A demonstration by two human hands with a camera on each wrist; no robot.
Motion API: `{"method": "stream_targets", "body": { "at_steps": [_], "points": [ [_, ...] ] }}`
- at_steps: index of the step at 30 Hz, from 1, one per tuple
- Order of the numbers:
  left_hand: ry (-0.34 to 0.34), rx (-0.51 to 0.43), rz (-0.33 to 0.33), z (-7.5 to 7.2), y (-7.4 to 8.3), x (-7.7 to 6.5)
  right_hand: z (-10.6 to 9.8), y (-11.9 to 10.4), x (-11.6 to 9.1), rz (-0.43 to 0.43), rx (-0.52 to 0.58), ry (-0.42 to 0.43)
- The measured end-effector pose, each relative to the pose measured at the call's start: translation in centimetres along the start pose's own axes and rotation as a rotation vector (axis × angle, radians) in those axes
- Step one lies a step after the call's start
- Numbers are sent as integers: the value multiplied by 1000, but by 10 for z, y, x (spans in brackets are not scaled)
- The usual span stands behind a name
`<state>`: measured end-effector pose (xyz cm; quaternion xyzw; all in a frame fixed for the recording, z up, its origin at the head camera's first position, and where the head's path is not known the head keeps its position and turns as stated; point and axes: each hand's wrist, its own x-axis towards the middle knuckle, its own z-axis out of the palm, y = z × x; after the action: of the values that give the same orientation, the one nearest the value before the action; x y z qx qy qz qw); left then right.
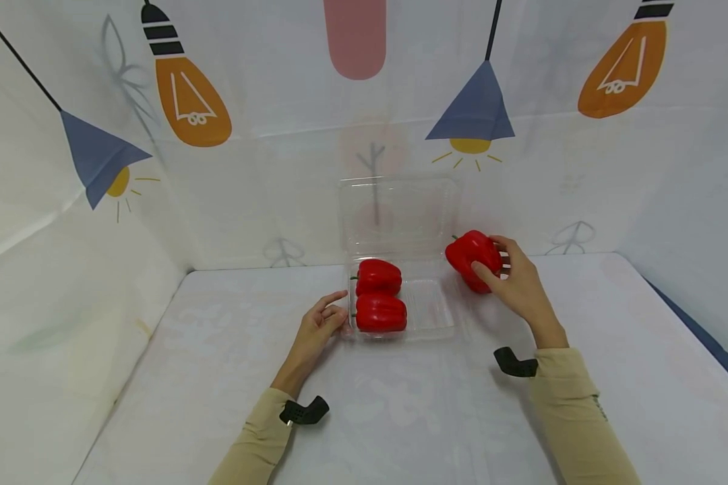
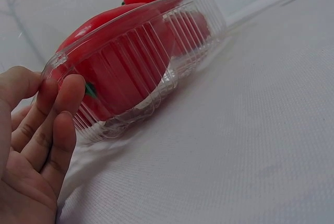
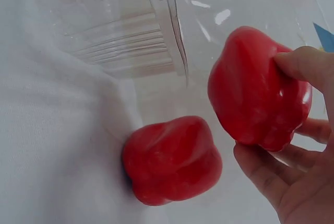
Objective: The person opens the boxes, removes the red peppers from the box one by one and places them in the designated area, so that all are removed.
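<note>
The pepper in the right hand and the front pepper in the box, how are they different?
The held pepper is in the right hand, outside the clear box; the front pepper lies inside it, no hand on it. In the head view, the held pepper's stem tips up and left; the front pepper's points straight left. Both are shiny and red.

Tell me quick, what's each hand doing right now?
Left hand: at the clear container's left edge, fingers bent; whether it grips can't be told.
Right hand: holding a red pepper between thumb and fingers.
</note>
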<state>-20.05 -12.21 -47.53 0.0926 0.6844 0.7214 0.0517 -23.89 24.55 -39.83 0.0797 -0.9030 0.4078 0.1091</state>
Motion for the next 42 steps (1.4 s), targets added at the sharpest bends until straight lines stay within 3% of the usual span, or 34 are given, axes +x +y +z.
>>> {"method": "stream_targets", "body": {
  "at_steps": [7, 24, 30, 42],
  "points": [
    [6, 13, -14, 0, 2, -1, -5, 4, 1, 27, 17, 49],
    [20, 21, -16, 0, -1, 0, -19, 14, -2, 220, 60, 98],
    [13, 13, -16, 0, 0, 0, -24, 19, -2, 245, 74, 142],
    [-7, 0, 13, 1, 1, -1, -29, 26, -1, 287, 124, 149]
  ]
}}
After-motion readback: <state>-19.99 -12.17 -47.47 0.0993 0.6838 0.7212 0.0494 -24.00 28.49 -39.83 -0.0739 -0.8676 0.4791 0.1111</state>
